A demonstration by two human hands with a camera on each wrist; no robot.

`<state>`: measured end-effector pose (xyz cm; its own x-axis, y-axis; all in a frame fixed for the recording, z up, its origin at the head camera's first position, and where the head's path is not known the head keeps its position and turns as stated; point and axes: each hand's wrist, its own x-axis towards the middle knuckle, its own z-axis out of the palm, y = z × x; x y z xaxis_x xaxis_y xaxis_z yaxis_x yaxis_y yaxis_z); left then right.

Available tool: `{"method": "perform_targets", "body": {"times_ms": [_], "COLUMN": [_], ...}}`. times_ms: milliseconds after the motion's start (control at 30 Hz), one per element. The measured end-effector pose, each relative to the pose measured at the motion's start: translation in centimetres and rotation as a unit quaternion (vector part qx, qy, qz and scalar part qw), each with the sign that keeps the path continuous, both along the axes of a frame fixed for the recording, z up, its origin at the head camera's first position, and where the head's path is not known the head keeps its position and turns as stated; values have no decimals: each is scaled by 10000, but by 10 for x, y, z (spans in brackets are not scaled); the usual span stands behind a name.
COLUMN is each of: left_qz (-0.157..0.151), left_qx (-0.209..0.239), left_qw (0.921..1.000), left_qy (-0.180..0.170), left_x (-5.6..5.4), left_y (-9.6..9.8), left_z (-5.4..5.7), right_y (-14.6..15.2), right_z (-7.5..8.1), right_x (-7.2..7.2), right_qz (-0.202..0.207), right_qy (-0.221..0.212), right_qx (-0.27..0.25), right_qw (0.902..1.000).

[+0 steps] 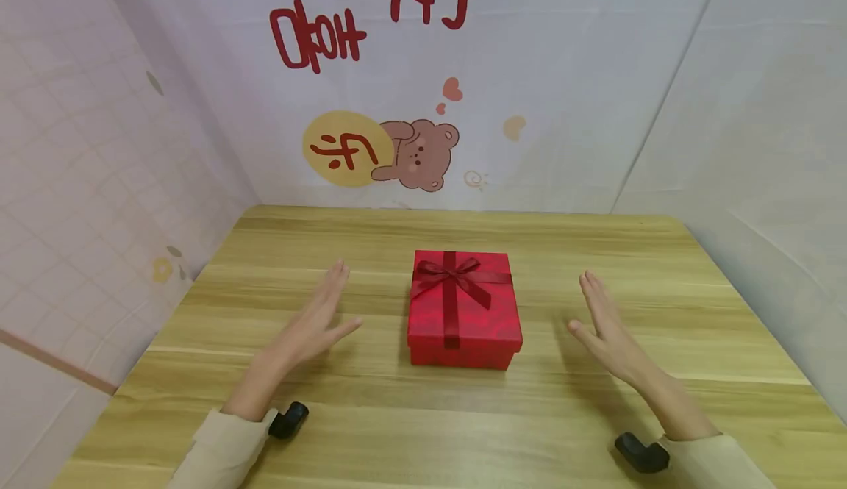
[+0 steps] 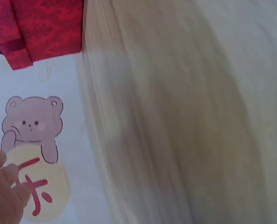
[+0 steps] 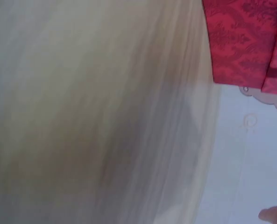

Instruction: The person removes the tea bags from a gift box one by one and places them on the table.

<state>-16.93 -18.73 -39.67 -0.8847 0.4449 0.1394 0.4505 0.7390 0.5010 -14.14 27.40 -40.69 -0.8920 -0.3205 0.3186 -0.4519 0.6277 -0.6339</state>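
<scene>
A red gift box [image 1: 486, 312] with a lid and a dark red ribbon bow [image 1: 452, 274] sits on the table between my two hands. My left hand [image 1: 307, 334] is to its left, fingers straight and thumb apart, holding nothing. To the right of the box, my right hand [image 1: 609, 338] has its fingers extended and thumb spread, also with nothing in it. Both hands are apart from the box. The left wrist view has the patterned side of the box [image 2: 49, 28] at its top left; in the right wrist view the box [image 3: 241, 42] appears at the top right.
The wood-grain table [image 1: 456, 430] has rounded far corners. Behind it hangs a pale cloth [image 1: 562, 55] printed with a bear and red characters, and similar cloth covers both sides. A black wrist device [image 1: 289, 420] is on the left sleeve, another device [image 1: 642, 453] on the right.
</scene>
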Motion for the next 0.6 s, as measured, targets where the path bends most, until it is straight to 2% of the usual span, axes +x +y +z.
{"method": "perform_targets", "body": {"times_ms": [200, 367, 600], "left_qz": [-364, -681, -1012], "left_qx": [211, 346, 500], "left_qw": [9990, 9967, 9935], "left_qy": [119, 263, 128], "left_x": [-1, -1, -2], "left_y": [13, 24, 35], "left_z": [0, -1, -2], "right_y": [-13, -24, -36], "right_z": [5, 10, 8], "right_x": [-2, -2, -3], "right_qz": [330, 433, 701], "right_qy": [-98, -155, -593], "right_qx": [-560, -643, -794], "right_qw": [9978, 9969, 9926]}}
